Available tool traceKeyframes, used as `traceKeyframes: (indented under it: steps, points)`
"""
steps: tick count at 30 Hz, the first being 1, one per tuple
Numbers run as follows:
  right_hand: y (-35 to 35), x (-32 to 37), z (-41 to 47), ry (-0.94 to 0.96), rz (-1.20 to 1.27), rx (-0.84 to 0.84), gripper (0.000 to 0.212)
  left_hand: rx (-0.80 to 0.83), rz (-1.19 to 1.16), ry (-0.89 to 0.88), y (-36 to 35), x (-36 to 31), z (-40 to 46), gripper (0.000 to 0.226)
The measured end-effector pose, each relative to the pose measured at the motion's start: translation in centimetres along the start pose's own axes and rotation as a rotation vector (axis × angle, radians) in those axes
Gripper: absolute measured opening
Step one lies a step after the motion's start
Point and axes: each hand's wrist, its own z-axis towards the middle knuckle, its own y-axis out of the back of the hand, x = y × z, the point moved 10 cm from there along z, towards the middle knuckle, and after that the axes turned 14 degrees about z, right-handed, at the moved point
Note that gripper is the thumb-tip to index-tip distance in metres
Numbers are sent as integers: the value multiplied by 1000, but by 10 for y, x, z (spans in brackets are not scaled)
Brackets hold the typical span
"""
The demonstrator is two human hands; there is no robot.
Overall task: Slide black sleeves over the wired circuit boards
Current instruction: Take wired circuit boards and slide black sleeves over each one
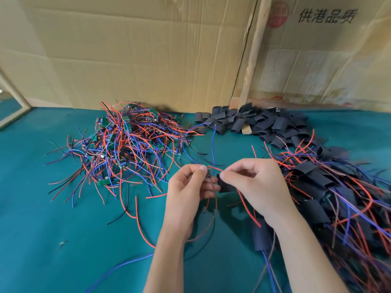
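My left hand (188, 191) pinches a small wired circuit board (209, 175) between thumb and fingers; its red, blue and dark wires trail up and down from it. My right hand (254, 187) holds a black sleeve (227, 186) just right of the board, and a red wire runs through or behind that sleeve. The board is mostly hidden by my fingers. A tangled pile of bare wired boards (127, 144) lies at the left. Loose black sleeves (254, 123) are heaped at the back right. A pile of sleeved boards (330, 193) lies at the right.
Everything rests on a teal cloth surface (53, 229). Cardboard sheets (137, 49) stand along the back, with a wooden post (252, 60) between them. One sleeved board (262, 235) lies under my right wrist. A small scrap (63, 243) lies at the lower left.
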Motion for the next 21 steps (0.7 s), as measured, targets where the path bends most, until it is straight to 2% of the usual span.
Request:
traceKeyframes:
  steps: [5,11,14,18,21]
  points:
    - [7,-7,1,-94,415,-99,17,63,90,-52,-6,-7,-4,28]
    - [0,-8,2,-194,740,-68,32,187,83,-33,-23,-8,-9,11]
    - [8,-7,2,-150,684,-110,16,200,45,-37,-25,-7,-10,6]
    - [20,-4,1,-50,509,-226,30,131,-49,-52,-15,-9,-7,9]
    - [18,-10,2,-53,565,-230,30,133,-118,-55,-14,-12,-8,14]
